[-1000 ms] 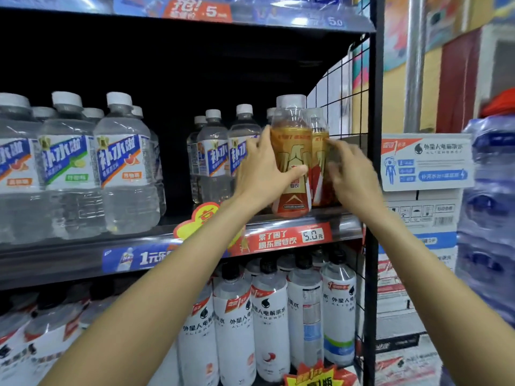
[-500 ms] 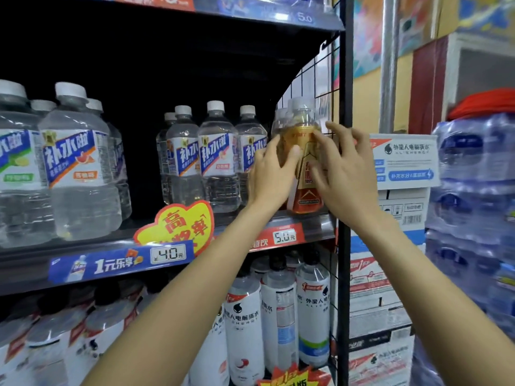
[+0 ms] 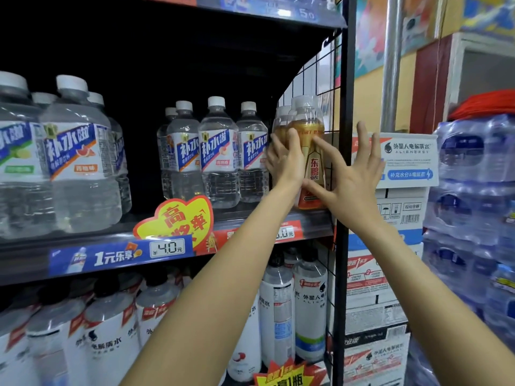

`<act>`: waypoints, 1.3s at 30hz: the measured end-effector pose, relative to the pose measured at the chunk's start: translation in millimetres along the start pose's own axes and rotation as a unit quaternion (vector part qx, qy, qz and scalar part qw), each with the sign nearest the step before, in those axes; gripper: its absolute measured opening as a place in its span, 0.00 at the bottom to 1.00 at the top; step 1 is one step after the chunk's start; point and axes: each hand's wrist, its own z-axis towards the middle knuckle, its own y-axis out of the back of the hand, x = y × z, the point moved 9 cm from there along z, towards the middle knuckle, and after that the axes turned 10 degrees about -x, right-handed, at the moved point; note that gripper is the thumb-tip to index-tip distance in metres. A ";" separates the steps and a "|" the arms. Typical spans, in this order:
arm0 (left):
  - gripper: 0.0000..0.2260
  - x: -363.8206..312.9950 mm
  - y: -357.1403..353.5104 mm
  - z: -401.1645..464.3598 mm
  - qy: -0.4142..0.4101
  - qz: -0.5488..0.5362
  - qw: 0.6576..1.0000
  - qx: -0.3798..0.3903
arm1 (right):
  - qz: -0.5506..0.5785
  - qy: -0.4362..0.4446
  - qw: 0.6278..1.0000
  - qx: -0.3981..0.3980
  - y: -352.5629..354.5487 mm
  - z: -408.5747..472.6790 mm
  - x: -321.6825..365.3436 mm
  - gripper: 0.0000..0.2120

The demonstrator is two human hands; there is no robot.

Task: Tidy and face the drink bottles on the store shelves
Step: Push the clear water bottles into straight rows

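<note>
An orange energy-drink bottle (image 3: pixel 315 171) with a clear dome cap stands at the right end of the middle shelf (image 3: pixel 111 256), its red label facing me. My left hand (image 3: pixel 284 162) grips its left side with curled fingers. My right hand (image 3: pixel 352 181) is spread wide: the index finger and thumb touch the bottle's front, and the other fingers point straight up beside the black shelf post (image 3: pixel 344 218). A second orange bottle (image 3: pixel 281 118) peeks out behind the first. Clear water bottles (image 3: pixel 218 151) with blue-and-white labels stand in rows to the left.
A wire grid panel closes the shelf's right side. White-labelled bottles (image 3: pixel 309 305) fill the shelf below. A yellow-and-red promo tag (image 3: pixel 178 218) sticks up from the price strip. Stacked cartons (image 3: pixel 404 162) and shrink-wrapped water packs (image 3: pixel 473 196) stand right of the post.
The view has shifted right and closer. My right hand went from wrapping the orange bottles to spread fingers with only index and thumb on the front one. My left hand stays on it.
</note>
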 end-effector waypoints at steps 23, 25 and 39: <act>0.26 8.2 21.5 57.6 -0.123 0.259 0.958 -0.022 | -0.134 -0.017 0.991 0.019 -6.6 21.5 3.9 0.43; 0.29 7.0 20.6 58.7 -0.137 0.267 0.954 -0.016 | -0.123 -0.022 0.992 0.017 -7.1 21.0 2.3 0.42; 0.29 8.4 41.3 57.1 -0.154 0.259 0.953 0.016 | -0.076 -0.055 0.996 -0.012 -8.7 14.3 -0.4 0.41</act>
